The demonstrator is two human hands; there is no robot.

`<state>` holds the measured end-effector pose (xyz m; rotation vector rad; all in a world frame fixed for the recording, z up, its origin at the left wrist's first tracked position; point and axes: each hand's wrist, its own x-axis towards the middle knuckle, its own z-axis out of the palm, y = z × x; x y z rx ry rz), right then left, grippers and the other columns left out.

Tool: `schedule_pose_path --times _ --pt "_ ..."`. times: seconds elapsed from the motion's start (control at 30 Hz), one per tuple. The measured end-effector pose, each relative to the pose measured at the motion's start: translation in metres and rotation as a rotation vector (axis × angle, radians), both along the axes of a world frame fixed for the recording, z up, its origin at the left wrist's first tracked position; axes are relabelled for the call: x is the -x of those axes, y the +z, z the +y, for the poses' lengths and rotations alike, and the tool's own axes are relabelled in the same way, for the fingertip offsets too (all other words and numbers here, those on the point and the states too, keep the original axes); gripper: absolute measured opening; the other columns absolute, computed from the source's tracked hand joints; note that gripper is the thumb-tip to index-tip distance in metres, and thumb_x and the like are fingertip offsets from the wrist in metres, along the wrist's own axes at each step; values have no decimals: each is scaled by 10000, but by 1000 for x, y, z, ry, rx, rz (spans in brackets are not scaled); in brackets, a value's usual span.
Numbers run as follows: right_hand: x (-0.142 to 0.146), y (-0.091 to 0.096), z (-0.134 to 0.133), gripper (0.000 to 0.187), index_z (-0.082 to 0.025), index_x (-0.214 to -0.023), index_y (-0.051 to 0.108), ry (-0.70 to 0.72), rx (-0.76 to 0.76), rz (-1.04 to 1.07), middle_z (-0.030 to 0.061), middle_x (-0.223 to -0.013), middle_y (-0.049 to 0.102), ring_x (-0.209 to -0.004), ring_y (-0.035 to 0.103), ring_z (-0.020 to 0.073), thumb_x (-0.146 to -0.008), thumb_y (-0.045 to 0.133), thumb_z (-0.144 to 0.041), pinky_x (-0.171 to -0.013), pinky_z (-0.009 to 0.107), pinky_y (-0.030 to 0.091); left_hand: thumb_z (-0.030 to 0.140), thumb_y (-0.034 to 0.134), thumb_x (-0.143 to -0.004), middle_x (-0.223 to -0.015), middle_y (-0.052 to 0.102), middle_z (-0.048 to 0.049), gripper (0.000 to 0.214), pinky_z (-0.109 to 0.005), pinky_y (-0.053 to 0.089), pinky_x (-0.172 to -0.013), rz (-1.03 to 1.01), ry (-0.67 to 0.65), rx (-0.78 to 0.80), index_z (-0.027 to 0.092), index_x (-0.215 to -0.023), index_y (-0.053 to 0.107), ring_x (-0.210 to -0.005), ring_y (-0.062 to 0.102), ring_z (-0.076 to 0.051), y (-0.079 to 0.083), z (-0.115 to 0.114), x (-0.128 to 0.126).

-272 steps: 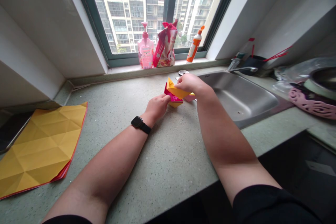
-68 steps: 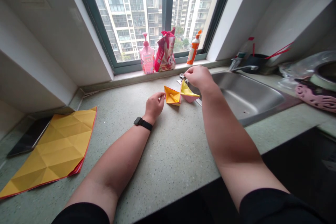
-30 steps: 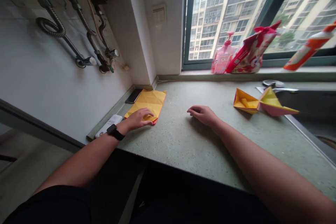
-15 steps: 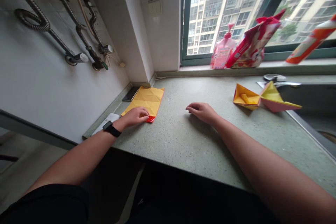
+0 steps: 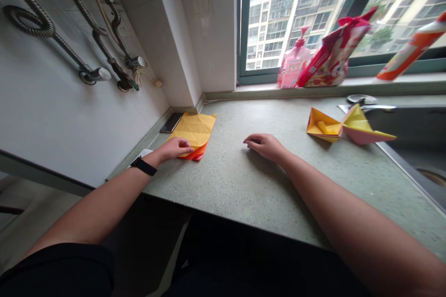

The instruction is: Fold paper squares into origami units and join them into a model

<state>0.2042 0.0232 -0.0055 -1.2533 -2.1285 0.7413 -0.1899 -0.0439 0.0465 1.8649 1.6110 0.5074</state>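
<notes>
Pinching the near right corner of the yellow sheet (image 5: 194, 129), the left hand (image 5: 173, 147) is drawn narrow, with thumb and fingertips brought together on the paper. That corner is held up, so that orange-red paper (image 5: 197, 154) is exposed beneath it. By the right hand (image 5: 267, 145), the counter (image 5: 219, 185) is touched in its open middle part; its fingers are loosely bent, and how wide they are spread cannot be told.

The sheet is laid at the counter's left end, near the wall corner, and is marked by a grid of creases. Beside its far left edge a dark flat object (image 5: 171, 123) is placed. A black band (image 5: 145, 166) is worn on the left wrist, and a white object (image 5: 145, 151) is partly hidden behind it.

Well to the right, an orange folded piece (image 5: 323, 126) and a yellow-and-pink folded piece (image 5: 365, 131) are set side by side, next to the sink (image 5: 411, 148). On the windowsill, a pink pump bottle (image 5: 294, 66), a red bag (image 5: 336, 55) and an orange-and-white bottle (image 5: 413, 51) are lined up.
</notes>
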Motion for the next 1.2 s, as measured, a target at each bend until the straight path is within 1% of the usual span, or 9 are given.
schedule_pose_path --times 0.2,0.4,0.6,0.7,0.8,0.87,0.97,1.1,1.2 --pt "-1 -3 1 224 -248 -995 861 12 -20 10 61 -1031 861 -972 781 240 -952 642 -259 -938 367 590 553 711 -910 -830 627 -22 361 -309 422 -690 -66 141 -66 196 -875 665 -742 547 -179 17 1 -5" --pt "-3 -3 3 211 -250 -1010 856 33 -5 26 65 -1005 863 -944 792 247 -976 650 -284 -910 378 597 668 700 -856 -873 606 -13 481 -301 436 -725 -116 214 -216 199 -943 636 -791 523 -183 40 22 0" --pt "-7 -5 9 203 -240 -1056 838 -5 51 150 64 -962 850 -929 792 245 -952 666 -268 -896 381 598 611 652 -945 -819 570 7 407 -278 412 -687 -32 55 -414 210 -915 589 -754 511 -167 86 34 -22" --pt "-12 -7 16 267 -217 -1148 808 -72 78 317 76 -962 827 -865 768 231 -957 663 -335 -821 371 605 508 601 -1020 -750 530 27 317 -273 387 -654 72 -65 -523 205 -927 593 -685 467 -147 108 33 -52" --pt "-21 -7 25 374 -216 -1248 745 -180 74 528 89 -1037 797 -890 755 226 -962 657 -441 -782 360 617 403 586 -1058 -778 595 10 238 -280 418 -681 144 -240 -622 192 -954 623 -699 519 -147 118 28 -91" --pt "-30 -5 32 430 -234 -1282 701 -260 53 644 94 -1109 770 -961 752 235 -962 651 -516 -795 367 629 354 569 -1081 -886 677 -29 202 -291 458 -726 145 -382 -636 185 -1004 649 -771 598 -160 115 23 -120" --pt "-45 -3 41 472 -274 -1289 652 -343 30 743 83 -1184 728 -1044 739 244 -966 618 -618 -825 383 642 295 541 -1101 -1018 737 -66 168 -309 496 -787 157 -557 -642 190 -1022 646 -870 665 -181 95 14 -165" --pt "-59 -5 48 477 -300 -1248 628 -389 55 774 65 -1212 704 -1062 739 241 -966 564 -680 -839 388 650 286 512 -1125 -1069 739 -83 179 -324 526 -844 161 -654 -636 194 -1029 631 -959 694 -209 45 1 -221" --pt "-64 -8 50 481 -269 -1193 666 -440 29 713 80 -1203 733 -1053 735 255 -889 669 -642 -888 425 646 306 498 -1138 -1051 730 -81 206 -325 527 -805 222 -694 -640 194 -1038 639 -925 683 -213 5 -7 -251"
